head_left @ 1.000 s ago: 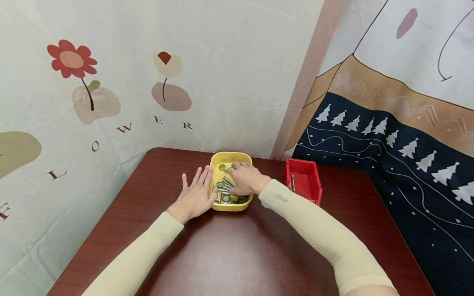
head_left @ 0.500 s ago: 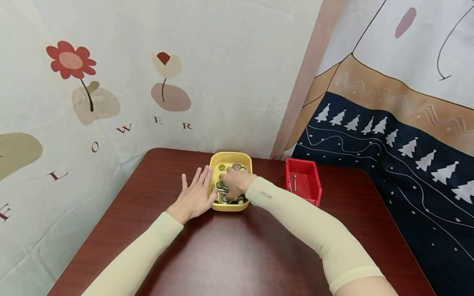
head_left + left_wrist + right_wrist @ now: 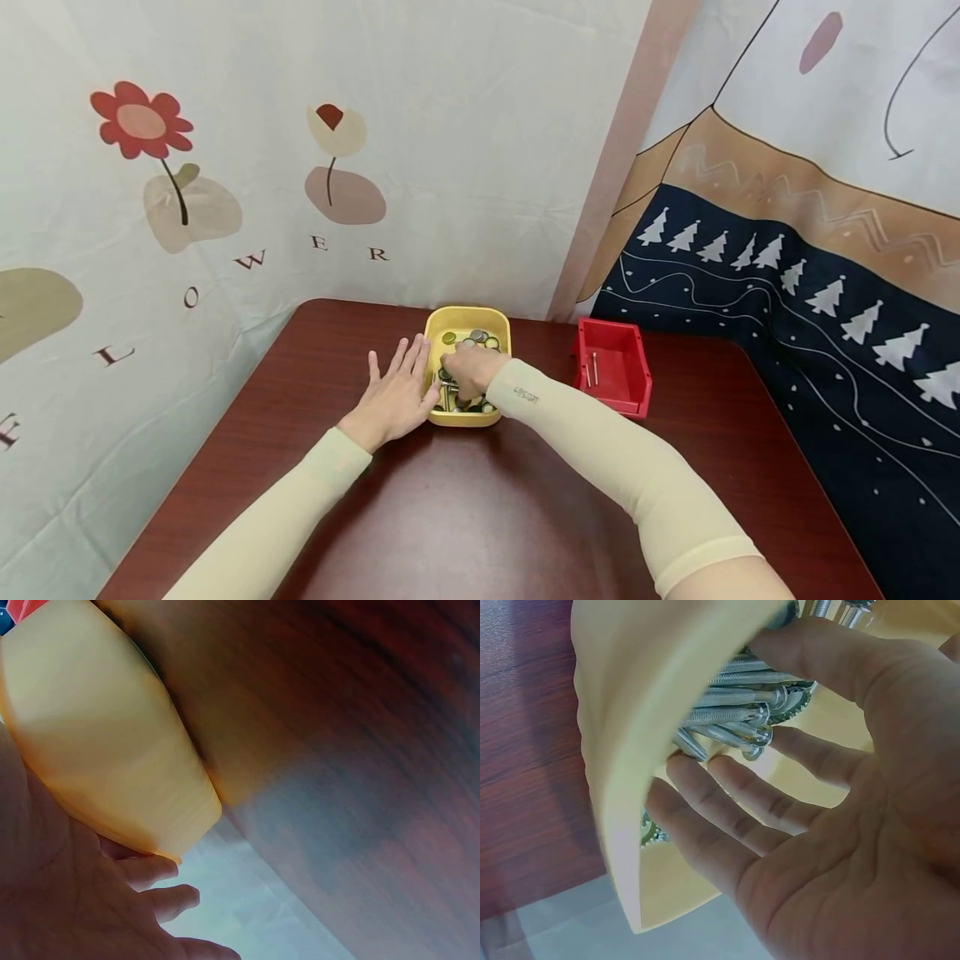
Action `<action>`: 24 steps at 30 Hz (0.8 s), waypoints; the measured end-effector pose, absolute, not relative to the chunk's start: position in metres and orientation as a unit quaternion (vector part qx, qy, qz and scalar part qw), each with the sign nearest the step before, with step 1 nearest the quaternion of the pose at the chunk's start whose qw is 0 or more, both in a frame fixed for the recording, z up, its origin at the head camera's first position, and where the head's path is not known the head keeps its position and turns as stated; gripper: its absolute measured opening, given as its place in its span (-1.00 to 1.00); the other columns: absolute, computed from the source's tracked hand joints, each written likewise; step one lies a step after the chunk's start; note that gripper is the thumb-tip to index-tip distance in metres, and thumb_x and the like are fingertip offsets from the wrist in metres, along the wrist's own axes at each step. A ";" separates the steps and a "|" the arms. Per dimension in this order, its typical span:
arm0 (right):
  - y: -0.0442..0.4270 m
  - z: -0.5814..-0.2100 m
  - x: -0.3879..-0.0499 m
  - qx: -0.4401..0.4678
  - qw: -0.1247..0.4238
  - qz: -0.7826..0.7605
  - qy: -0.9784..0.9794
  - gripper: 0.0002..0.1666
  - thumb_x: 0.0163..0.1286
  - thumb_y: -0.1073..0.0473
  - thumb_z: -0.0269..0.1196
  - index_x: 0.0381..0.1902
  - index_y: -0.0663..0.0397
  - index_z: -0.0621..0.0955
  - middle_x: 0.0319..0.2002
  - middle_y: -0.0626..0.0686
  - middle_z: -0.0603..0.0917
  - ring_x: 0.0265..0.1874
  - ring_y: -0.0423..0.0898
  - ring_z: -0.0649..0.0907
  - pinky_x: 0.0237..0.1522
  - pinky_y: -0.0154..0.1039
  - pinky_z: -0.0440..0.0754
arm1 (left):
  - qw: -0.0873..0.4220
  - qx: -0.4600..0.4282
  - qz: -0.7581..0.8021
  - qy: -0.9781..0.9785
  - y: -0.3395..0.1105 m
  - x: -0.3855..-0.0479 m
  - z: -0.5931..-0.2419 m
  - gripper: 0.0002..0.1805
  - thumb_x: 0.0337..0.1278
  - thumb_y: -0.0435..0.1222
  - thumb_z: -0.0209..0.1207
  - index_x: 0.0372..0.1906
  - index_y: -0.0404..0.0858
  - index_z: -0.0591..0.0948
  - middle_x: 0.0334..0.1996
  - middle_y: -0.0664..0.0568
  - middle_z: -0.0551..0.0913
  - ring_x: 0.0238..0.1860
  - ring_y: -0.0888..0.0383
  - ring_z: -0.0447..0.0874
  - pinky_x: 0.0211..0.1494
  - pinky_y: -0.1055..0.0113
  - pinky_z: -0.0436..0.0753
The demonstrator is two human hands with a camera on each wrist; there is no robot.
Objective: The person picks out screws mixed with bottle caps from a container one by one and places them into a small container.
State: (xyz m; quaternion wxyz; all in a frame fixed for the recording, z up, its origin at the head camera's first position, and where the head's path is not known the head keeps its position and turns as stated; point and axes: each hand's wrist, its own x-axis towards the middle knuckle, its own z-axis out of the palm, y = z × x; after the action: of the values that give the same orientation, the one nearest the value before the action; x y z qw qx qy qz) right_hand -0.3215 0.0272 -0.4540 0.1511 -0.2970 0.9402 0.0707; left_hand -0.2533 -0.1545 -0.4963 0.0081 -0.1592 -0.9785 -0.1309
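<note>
A yellow tray stands near the table's far edge, holding metal screws and bottle caps. My left hand rests against the tray's left side, fingers straight and spread; the left wrist view shows it beside the outer wall. Inside the tray is my right hand. In the right wrist view its thumb and extended fingers are spread on either side of a pile of screws and a toothed cap, without a visible pinch. From the head view this hand hides part of the pile.
To the right of the tray stands a red bin, with a few thin screws lying in it. All of this is on a dark reddish-brown table. Printed cloth hangs behind the table's far edge.
My right hand has moved left within the tray, away from its right side. Bottle caps at the far right of the tray have come into view. The left hand stays in place.
</note>
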 end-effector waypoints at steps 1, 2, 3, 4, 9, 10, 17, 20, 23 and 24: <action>0.026 -0.454 -0.323 -0.296 0.153 0.069 0.940 -0.36 0.48 0.06 0.62 0.44 -0.02 0.71 0.42 0.21 0.72 0.23 0.10 0.82 0.22 0.05 0.88 | 0.009 -0.159 -0.129 -0.979 -0.154 -0.253 -0.496 -0.07 0.89 0.10 -0.08 0.95 -0.34 -0.03 0.97 -0.21 -0.06 0.98 -0.30 -0.12 0.80 -0.75 -0.18; 0.026 -0.454 -0.323 -0.297 0.153 0.067 0.940 -0.40 0.49 0.08 0.61 0.42 -0.01 0.72 0.41 0.22 0.73 0.19 0.09 0.83 0.18 0.02 0.89 | 0.010 -0.159 -0.128 -0.979 -0.154 -0.254 -0.496 -0.07 0.88 0.10 -0.07 0.95 -0.34 -0.02 0.97 -0.21 -0.06 0.98 -0.31 -0.11 0.80 -0.75 -0.17; 0.025 -0.454 -0.323 -0.296 0.154 0.062 0.940 -0.42 0.49 0.11 0.60 0.40 0.00 0.73 0.41 0.24 0.73 0.17 0.08 0.83 0.16 0.01 0.89 | 0.011 -0.159 -0.128 -0.979 -0.154 -0.254 -0.496 -0.07 0.89 0.10 -0.07 0.95 -0.34 -0.02 0.97 -0.21 -0.06 0.98 -0.31 -0.11 0.80 -0.75 -0.16; 0.025 -0.453 -0.322 -0.296 0.155 0.058 0.941 -0.44 0.50 0.14 0.59 0.39 0.01 0.73 0.41 0.25 0.73 0.15 0.08 0.84 0.14 -0.01 0.89 | 0.012 -0.159 -0.127 -0.979 -0.154 -0.254 -0.496 -0.08 0.89 0.10 -0.08 0.94 -0.34 -0.02 0.97 -0.21 -0.06 0.98 -0.31 -0.10 0.80 -0.75 -0.16; 0.025 -0.439 -0.311 -0.287 0.161 0.052 0.943 -0.41 0.52 0.19 0.56 0.44 0.06 0.68 0.43 0.27 0.72 0.24 0.10 0.83 0.23 0.00 0.89 | 0.011 -0.158 -0.129 -0.979 -0.153 -0.253 -0.495 -0.07 0.89 0.11 -0.09 0.95 -0.33 -0.04 0.97 -0.20 -0.07 0.98 -0.29 -0.13 0.80 -0.75 -0.16; 0.025 -0.438 -0.310 -0.284 0.162 0.052 0.944 -0.39 0.52 0.18 0.56 0.46 0.06 0.67 0.43 0.26 0.72 0.26 0.10 0.82 0.24 0.00 0.88 | 0.011 -0.159 -0.130 -0.979 -0.153 -0.253 -0.495 -0.07 0.89 0.11 -0.09 0.95 -0.33 -0.04 0.97 -0.20 -0.07 0.98 -0.30 -0.13 0.80 -0.75 -0.17; 0.025 -0.441 -0.316 -0.275 0.176 0.046 0.944 -0.29 0.47 0.17 0.61 0.49 0.08 0.60 0.21 0.16 0.81 0.16 0.01 0.77 0.21 -0.08 0.84 | 0.009 -0.160 -0.133 -0.978 -0.153 -0.253 -0.495 -0.07 0.87 0.10 -0.08 0.95 -0.34 -0.03 0.97 -0.21 -0.07 0.98 -0.32 -0.12 0.79 -0.76 -0.17; 0.026 -0.443 -0.318 -0.271 0.186 0.037 0.944 -0.30 0.51 0.20 0.55 0.52 0.06 0.57 0.21 0.16 0.80 0.13 -0.02 0.75 0.21 -0.08 0.83 | 0.008 -0.161 -0.133 -0.978 -0.153 -0.253 -0.496 -0.07 0.86 0.08 -0.07 0.94 -0.35 -0.02 0.97 -0.22 -0.06 0.97 -0.33 -0.10 0.79 -0.77 -0.19; 0.028 -0.443 -0.318 -0.266 0.195 0.033 0.944 -0.35 0.58 0.21 0.49 0.54 0.01 0.57 0.26 0.16 0.79 0.16 -0.04 0.73 0.25 -0.03 0.83 | 0.006 -0.159 -0.129 -0.979 -0.154 -0.253 -0.496 -0.06 0.86 0.09 -0.06 0.95 -0.34 -0.04 0.97 -0.20 -0.08 0.98 -0.32 -0.09 0.80 -0.75 -0.20; 0.029 -0.444 -0.319 -0.270 0.196 0.032 0.942 -0.38 0.61 0.23 0.45 0.54 0.02 0.57 0.25 0.15 0.78 0.16 -0.04 0.73 0.26 -0.04 0.81 | 0.008 -0.159 -0.128 -0.979 -0.154 -0.253 -0.496 -0.06 0.86 0.09 -0.07 0.95 -0.35 -0.03 0.98 -0.20 -0.08 0.97 -0.33 -0.09 0.80 -0.76 -0.19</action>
State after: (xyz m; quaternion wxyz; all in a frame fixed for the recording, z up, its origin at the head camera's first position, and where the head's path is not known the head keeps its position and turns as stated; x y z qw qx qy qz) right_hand -0.3192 0.0287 -0.4440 0.1958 -0.2696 0.9423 0.0316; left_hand -0.2531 -0.1544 -0.4965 0.0078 -0.1588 -0.9790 -0.1280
